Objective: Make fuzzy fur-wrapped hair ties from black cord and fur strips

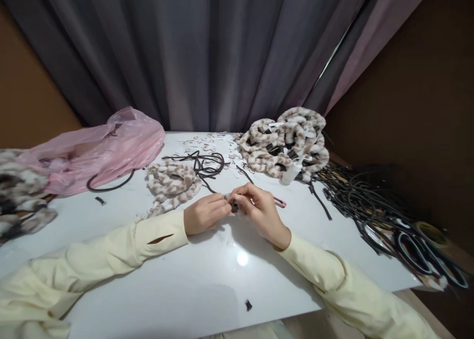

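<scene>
My left hand (pixel 207 212) and my right hand (pixel 259 211) meet above the middle of the white table, fingertips pinched together. Between them shows a small black piece (pixel 234 207) with a bit of pale fluff around it; the fingers hide most of it. Left of my left hand lies a coiled brown-and-white furry strip (pixel 174 181). Just behind the hands is a loose bundle of black cords (pixel 211 165). A pink-handled tool (pixel 280 202) pokes out beyond my right hand, its other part hidden.
A pink plastic bag (pixel 111 146) and furry pieces (pixel 22 195) lie at left. Furry rings (pixel 285 141) are heaped at back right, beside many black cords (pixel 370 195). Small metal rings (pixel 207 144) are scattered behind. A black scrap (pixel 248 305) lies near the front edge.
</scene>
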A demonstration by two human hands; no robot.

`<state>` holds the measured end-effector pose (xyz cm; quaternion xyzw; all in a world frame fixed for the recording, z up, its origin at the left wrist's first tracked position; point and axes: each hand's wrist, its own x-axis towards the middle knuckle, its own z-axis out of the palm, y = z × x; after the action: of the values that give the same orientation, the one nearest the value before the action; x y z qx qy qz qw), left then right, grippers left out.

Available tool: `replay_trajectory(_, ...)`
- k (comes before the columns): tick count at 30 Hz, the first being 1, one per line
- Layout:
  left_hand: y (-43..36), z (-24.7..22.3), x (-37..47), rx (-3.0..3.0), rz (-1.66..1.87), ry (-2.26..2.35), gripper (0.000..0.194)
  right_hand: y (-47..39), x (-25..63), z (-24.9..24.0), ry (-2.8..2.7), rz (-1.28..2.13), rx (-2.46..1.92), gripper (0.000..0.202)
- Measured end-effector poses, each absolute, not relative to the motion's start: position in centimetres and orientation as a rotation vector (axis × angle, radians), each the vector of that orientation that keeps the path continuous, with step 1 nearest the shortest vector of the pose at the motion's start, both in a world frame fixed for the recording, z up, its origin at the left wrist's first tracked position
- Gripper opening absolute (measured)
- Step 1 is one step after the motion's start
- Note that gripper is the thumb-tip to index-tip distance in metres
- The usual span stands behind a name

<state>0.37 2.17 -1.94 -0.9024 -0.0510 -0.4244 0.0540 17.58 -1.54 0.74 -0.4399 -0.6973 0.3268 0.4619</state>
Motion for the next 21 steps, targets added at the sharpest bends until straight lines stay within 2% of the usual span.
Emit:
replay_trajectory(8,2.7,-2.0,0.4,-2.574,-1.107,0.015,0.008,-0.3,17.8,1.5,-1.563,1.441,-1.197,0.026)
replay_trajectory(15,2.2,-1.9,0.6,-2.705,-1.226,-0.074,0.015,0.0,17.9,1.9,-1.548,1.604,-1.212,0.028)
replay_trajectory(18,1.7,-1.6,0.9,-2.840,-1.404,-0.419,0.018,0.0,17.9,1.7,-1.630,1.289,-1.268,0.020)
replay_trajectory(21,1.6,-1.0,1.3,-2.832,-1.667,-1.238,0.012,-0.7,17.8,1.4,-1.767,0.514,-1.188,0.018)
